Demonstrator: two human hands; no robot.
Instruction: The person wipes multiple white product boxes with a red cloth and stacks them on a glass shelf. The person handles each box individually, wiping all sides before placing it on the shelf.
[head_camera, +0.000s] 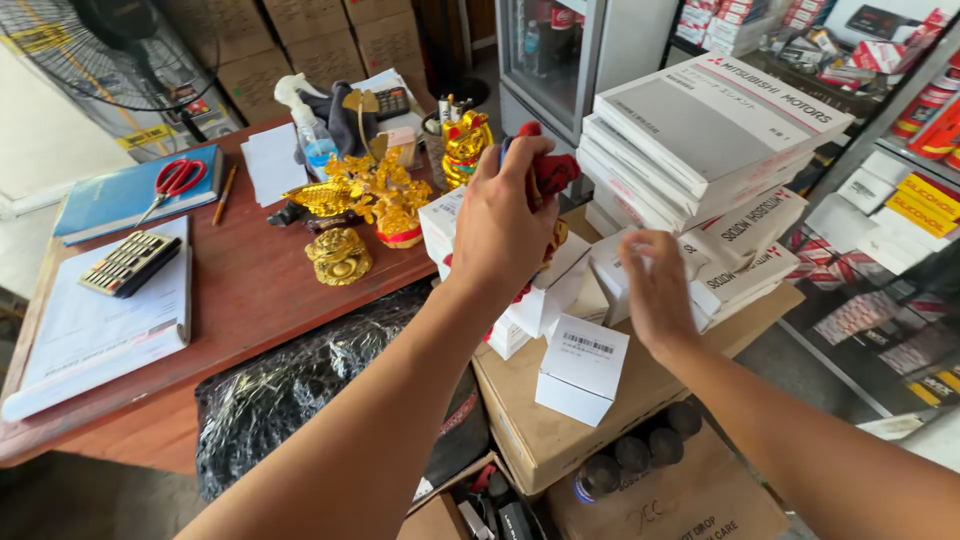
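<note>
The left hand (500, 225) is raised above the boxes with its fingers closed around a red cloth (550, 170), which bunches out past the fingertips. The right hand (655, 290) reaches lower and further right, fingers curled onto a small white box (612, 275) in the heap; motion blur hides how firmly it grips. Just in front of both hands, another small white carton (580, 368) with a barcode label sits on a brown cardboard box (560, 430). Behind the right hand rises a stack of flat white boxes (715, 130). To the left, on the wooden desk (250, 290), stand gold figurines (370, 195), a spray bottle (308, 130), a calculator (130, 262) and red scissors (175, 180).
</note>
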